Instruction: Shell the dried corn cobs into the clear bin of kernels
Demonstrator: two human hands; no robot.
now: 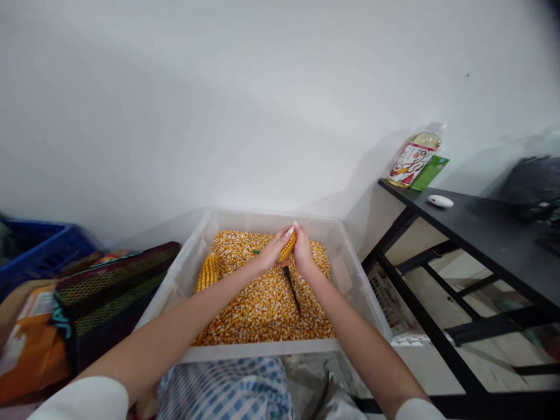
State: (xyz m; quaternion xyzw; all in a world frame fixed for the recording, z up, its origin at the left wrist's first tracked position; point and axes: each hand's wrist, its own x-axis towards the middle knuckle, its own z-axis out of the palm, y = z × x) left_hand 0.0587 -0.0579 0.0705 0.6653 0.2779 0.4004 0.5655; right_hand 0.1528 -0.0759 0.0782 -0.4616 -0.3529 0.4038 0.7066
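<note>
Between my two hands is a yellow corn cob (287,246), tilted and held over the bin. My left hand (275,248) wraps its left side, while my right hand (303,252) closes round the right side; the thumbs meet near its top. Loose corn kernels (249,309) fill much of the whitish plastic bin (262,350). A thin black pointed tool (292,290) lies on the kernels just below my hands, its upper end partly hidden by them. Another cob (209,272) rests against the bin's left wall. Something small and green (256,252) shows beside my left hand.
A black table (490,219) stands at right, bearing a bottle (415,154), a green box (429,173) and a white oval object (440,201). Left of the bin are a dark mesh bag (114,291) and blue crate (44,242). Blue-checked cloth (227,391) lies in front.
</note>
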